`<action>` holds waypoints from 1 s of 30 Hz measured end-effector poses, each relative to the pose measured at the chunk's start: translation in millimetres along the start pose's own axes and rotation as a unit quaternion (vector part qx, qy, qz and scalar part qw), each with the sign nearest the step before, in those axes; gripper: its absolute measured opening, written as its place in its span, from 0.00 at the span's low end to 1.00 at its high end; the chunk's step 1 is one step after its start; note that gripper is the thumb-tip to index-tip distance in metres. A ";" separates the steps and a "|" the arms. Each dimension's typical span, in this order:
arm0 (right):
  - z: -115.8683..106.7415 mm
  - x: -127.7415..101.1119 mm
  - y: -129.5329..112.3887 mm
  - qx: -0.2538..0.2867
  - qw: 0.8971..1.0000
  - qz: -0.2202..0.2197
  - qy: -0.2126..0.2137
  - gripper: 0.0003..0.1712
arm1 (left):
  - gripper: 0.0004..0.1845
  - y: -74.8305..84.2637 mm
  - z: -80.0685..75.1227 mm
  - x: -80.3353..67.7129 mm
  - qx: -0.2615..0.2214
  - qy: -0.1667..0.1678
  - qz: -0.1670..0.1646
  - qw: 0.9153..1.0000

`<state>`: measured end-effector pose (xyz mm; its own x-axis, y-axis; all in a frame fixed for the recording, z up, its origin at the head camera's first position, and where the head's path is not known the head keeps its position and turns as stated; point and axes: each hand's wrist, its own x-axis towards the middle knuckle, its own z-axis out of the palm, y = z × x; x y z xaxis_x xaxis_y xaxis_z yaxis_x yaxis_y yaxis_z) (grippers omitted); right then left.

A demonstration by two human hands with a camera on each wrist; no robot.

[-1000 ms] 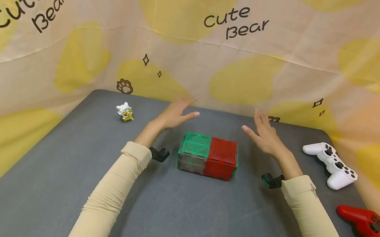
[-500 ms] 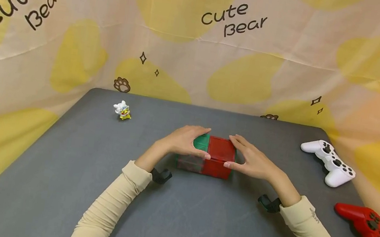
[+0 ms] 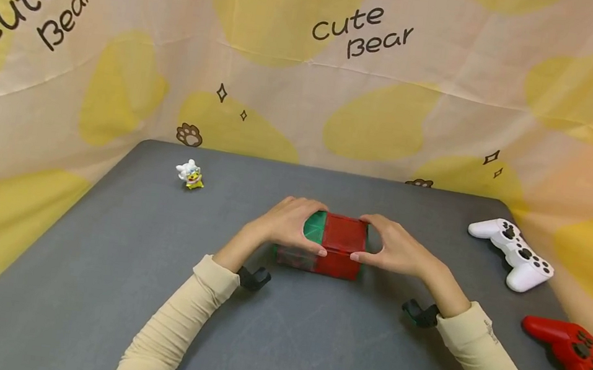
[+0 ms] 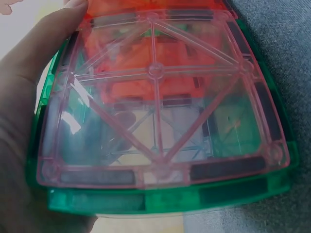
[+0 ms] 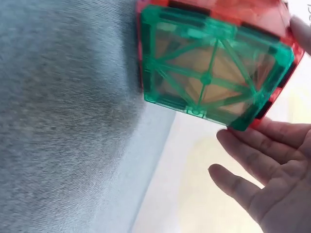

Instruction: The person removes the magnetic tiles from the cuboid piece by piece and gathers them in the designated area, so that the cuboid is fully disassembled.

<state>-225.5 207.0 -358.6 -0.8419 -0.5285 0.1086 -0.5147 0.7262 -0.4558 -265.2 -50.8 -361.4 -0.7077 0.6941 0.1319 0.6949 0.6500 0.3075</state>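
Cream sleeves (image 3: 173, 322) run up to the left hand (image 3: 291, 223) and right hand (image 3: 399, 250), each pinching one end of the red-and-green tile box (image 3: 344, 239), which sits on the grey table (image 3: 305, 336). Its panels (image 5: 206, 77) look merely magnet-joined, so an uneven pull or hard squeeze could probably split the middle seam (image 3: 323, 232). Beyond, a small figurine (image 3: 190, 175) stands well apart.
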 end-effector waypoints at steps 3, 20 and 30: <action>-1.0 4.3 1.4 0.005 1.000 0.001 0.005 0.42 | 0.39 -0.4 0.6 0.3 -0.004 -0.001 0.006 1.000; -10.9 18.2 10.1 0.122 0.992 0.016 -0.016 0.24 | 0.40 -1.0 -2.4 -0.3 -0.011 -0.005 -0.006 1.000; -5.4 29.7 16.8 0.268 0.961 0.007 0.069 0.24 | 0.42 -0.9 -1.4 -0.9 -0.009 -0.007 -0.008 1.000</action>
<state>-260.0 205.9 -358.2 -0.8804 -0.4305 0.1988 -0.3774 0.3824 -0.8434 -265.4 -52.4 -360.4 -0.7167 0.6881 0.1136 0.6812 0.6557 0.3256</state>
